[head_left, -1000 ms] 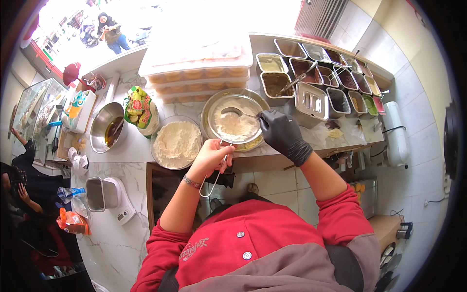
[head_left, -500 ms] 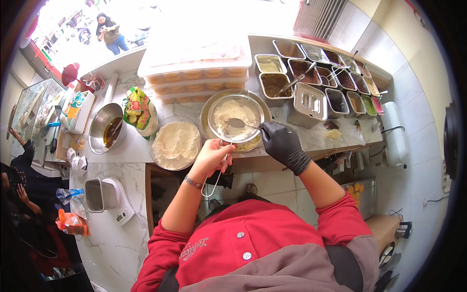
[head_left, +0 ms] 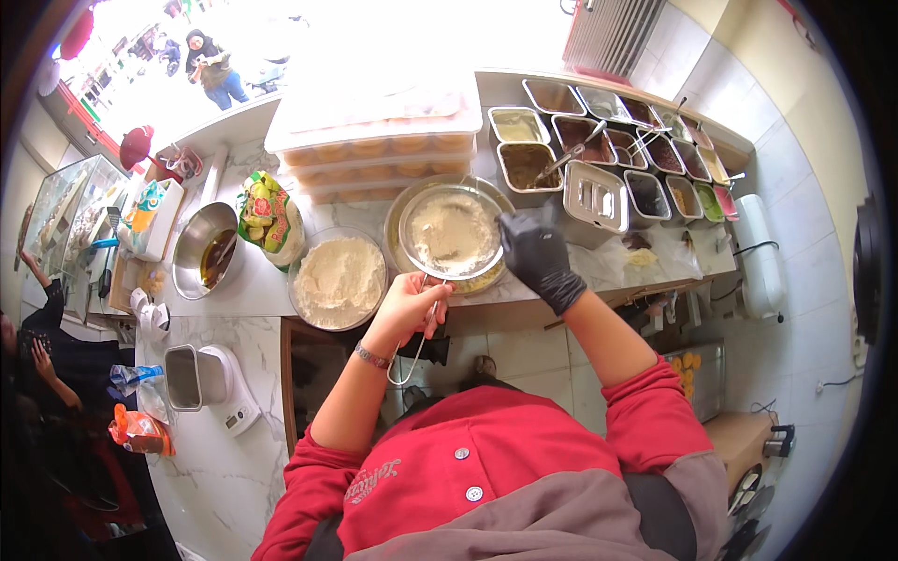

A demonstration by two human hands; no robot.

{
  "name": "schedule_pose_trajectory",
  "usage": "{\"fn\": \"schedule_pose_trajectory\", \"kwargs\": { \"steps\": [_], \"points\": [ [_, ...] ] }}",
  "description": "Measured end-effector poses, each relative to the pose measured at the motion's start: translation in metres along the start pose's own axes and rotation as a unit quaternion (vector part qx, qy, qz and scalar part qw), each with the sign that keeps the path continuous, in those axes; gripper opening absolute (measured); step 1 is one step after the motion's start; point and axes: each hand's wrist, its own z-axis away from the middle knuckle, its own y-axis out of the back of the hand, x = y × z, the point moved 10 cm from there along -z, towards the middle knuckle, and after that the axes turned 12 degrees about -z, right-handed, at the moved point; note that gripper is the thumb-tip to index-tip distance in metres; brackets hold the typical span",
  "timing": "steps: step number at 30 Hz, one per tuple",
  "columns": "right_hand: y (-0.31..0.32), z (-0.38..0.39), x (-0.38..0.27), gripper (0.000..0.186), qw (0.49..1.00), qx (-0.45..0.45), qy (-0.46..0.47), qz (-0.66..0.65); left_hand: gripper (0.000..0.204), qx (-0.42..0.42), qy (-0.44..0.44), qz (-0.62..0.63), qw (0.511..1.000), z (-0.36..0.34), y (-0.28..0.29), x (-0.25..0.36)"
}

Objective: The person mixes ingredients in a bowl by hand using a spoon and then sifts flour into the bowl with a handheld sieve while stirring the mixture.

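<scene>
My bare left hand (head_left: 412,307) is closed around the wire handle (head_left: 409,366) of a round metal sieve (head_left: 404,245). Pale flour-like powder (head_left: 453,229) lies in the sieve, with a bare mesh patch near its front. Under the sieve is a wider bowl (head_left: 391,217), mostly covered by it. My right hand (head_left: 540,254), in a black glove, is at the sieve's right rim, its curled fingers blurred by motion. No spoon shows in or around the sieve; what these fingers hold is hidden.
A clear bowl of white powder (head_left: 337,279) stands left of the sieve, beside a green-and-yellow bag (head_left: 268,217) and a steel bowl with dark liquid (head_left: 210,245). Stacked boxes (head_left: 374,140) rise behind. Several steel topping containers (head_left: 595,198) fill the right; a scale (head_left: 234,397) sits left.
The spoon that my right hand held over the powder has left view. My right hand has shifted slightly up at the rim, and the powder has moved, baring mesh. My left hand keeps its grip.
</scene>
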Motion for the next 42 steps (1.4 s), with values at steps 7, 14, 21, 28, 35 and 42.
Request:
{"fn": "schedule_pose_trajectory", "kwargs": {
  "steps": [7, 14, 21, 28, 35, 42],
  "points": [
    [0.013, 0.017, -0.036, 0.009, 0.993, -0.028, 0.011, -0.116, 0.016, 0.027, 0.004, 0.002, 1.0, 0.002, 0.012, -0.007],
    [-0.008, 0.006, -0.018, 0.008, 0.996, -0.017, -0.004, -0.088, 0.017, 0.002, -0.013, 0.019, 1.0, -0.001, 0.003, -0.007],
    [-0.009, 0.016, -0.011, 0.01, 0.997, -0.062, -0.007, -0.05, 0.015, 0.027, -0.001, 0.021, 0.999, 0.004, 0.013, -0.009],
    [-0.01, 0.01, -0.035, 0.016, 0.989, -0.133, 0.066, -0.018, 0.015, 0.013, 0.027, 0.017, 0.999, 0.002, 0.008, -0.012],
    [0.007, -0.027, -0.008, 0.017, 0.994, -0.033, 0.105, 0.021, 0.016, -0.001, -0.006, 0.011, 1.0, 0.001, 0.003, -0.003],
    [-0.028, 0.017, 0.015, 0.017, 0.948, -0.18, -0.145, -0.217, 0.017, 0.018, -0.009, 0.037, 0.999, 0.002, 0.005, -0.005]
  ]
}}
